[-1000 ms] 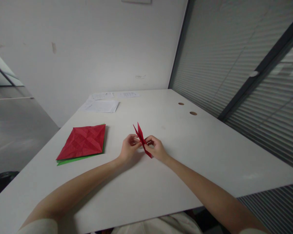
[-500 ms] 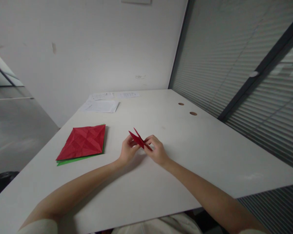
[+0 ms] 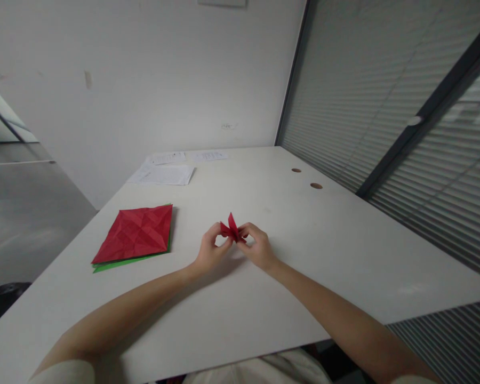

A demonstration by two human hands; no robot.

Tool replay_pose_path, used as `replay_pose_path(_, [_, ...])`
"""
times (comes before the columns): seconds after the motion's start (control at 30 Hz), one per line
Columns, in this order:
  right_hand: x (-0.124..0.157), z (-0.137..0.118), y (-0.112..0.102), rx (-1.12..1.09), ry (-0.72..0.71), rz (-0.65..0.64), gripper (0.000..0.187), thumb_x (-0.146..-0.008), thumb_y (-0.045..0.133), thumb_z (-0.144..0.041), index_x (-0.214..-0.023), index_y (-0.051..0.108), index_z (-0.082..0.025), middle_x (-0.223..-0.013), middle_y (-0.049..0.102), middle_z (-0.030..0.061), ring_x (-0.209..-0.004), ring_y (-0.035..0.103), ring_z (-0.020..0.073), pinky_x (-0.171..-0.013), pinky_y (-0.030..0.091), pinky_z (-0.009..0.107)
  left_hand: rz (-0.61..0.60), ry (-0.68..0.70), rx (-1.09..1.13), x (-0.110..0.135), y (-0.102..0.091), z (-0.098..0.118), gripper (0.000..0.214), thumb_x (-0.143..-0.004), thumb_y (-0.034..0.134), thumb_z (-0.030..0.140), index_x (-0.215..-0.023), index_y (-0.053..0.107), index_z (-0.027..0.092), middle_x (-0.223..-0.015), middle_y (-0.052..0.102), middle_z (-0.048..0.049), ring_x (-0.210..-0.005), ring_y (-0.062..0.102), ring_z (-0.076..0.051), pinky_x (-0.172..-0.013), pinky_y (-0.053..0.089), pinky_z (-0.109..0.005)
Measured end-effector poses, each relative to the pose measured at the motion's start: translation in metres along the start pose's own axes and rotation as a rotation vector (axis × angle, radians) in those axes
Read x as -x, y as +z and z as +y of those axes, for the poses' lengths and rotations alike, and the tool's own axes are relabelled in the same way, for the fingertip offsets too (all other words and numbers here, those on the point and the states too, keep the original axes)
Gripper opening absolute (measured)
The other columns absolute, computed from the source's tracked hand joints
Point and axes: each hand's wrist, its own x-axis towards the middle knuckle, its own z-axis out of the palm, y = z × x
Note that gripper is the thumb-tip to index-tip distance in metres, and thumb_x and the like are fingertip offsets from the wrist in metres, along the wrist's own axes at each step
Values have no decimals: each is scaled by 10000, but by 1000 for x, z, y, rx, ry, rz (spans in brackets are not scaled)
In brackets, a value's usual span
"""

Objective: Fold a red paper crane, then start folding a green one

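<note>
Between my hands is a small folded piece of red paper [image 3: 232,226], an origami shape with pointed flaps sticking up and out. My left hand [image 3: 213,247] pinches its left side between thumb and fingers. On the other side, my right hand [image 3: 258,246] grips it the same way, with fingertips partly hidden behind the folds. Both hands are just above the white table, close together. To the left lies a stack of square paper sheets, a creased red sheet [image 3: 138,232] on top and green paper [image 3: 130,261] showing under its edge.
Printed white papers [image 3: 166,174] lie at the table's far left, by the wall. Two round holes [image 3: 316,186] pierce the white table [image 3: 304,288] near its right edge, beside a window with blinds [image 3: 356,106]. A black bag [image 3: 4,298] shows at lower left.
The folded red paper has been turned and its flaps spread, with one point now upright. My left fingers have shifted their hold along it. The stack of sheets stays put.
</note>
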Motion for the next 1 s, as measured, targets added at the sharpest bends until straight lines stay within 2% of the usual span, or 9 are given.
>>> replay_pose_path(0.1, [1,4,0,21,73,13,118,-743,652,-162,-848,631,-210,-821,654,24,-738,592,183,-677,481,299,-78,7,-16,1,-1,6,219,-806,686,373,-862,644,166,-845,635,-52,-809,574,-172,-770,467,-301])
replay_pose_path(0.17, [1,6,-1,44,59,8,123,-747,669,-194,-864,636,-209,-815,650,28,-740,587,189,-684,482,307,-98,5,-20,2,0,8,251,-773,726,365,-889,635,161,-876,637,-58,-827,582,-175,-776,474,-303])
replay_pose_path(0.33, [-1,2,-5,87,-79,-12,23,-830,619,-228,-829,608,-209,-788,618,34,-759,575,181,-693,469,306,-67,-51,46,1,3,5,211,-804,700,314,-924,627,158,-914,650,-66,-859,619,-178,-798,505,-316])
replay_pose_path(0.47, [-3,-5,-7,77,-107,-43,66,-856,579,-195,-791,575,-208,-771,607,29,-743,571,167,-680,461,296,-91,-88,108,2,5,6,179,-852,627,290,-957,618,146,-922,670,-79,-858,645,-177,-802,524,-322])
replay_pose_path(0.6, [-5,-7,-7,43,-102,-42,91,-862,581,-204,-773,563,-206,-748,593,21,-721,561,157,-667,455,289,12,-89,210,3,7,5,334,-811,678,261,-1095,518,189,-928,680,-50,-840,664,-160,-767,536,-302])
replay_pose_path(0.67, [-5,-7,-7,29,-82,-30,79,-867,577,-211,-788,570,-202,-743,586,19,-709,557,153,-658,455,286,62,-79,223,3,7,4,327,-786,709,263,-1040,515,193,-899,675,-34,-818,665,-153,-753,536,-295])
replay_pose_path(0.77, [-6,-6,-7,22,-78,-30,63,-865,578,-208,-802,577,-202,-749,584,19,-707,557,151,-655,459,287,20,-65,155,3,6,3,189,-802,698,281,-889,581,160,-861,675,-50,-794,656,-153,-758,527,-296])
replay_pose_path(0.9, [-5,-4,-7,6,-95,-22,81,-843,606,-202,-769,573,-206,-794,588,29,-753,563,159,-674,473,299,-29,-83,152,0,3,6,157,-841,652,298,-893,650,149,-869,685,-68,-809,647,-161,-772,523,-304])
replay_pose_path(1.0, [-5,-4,-7,-52,-75,-14,58,-826,634,-210,-787,591,-209,-821,608,32,-774,577,160,-684,489,300,-9,-122,231,-2,3,5,171,-795,706,311,-840,659,152,-837,687,-59,-792,648,-163,-761,527,-304])
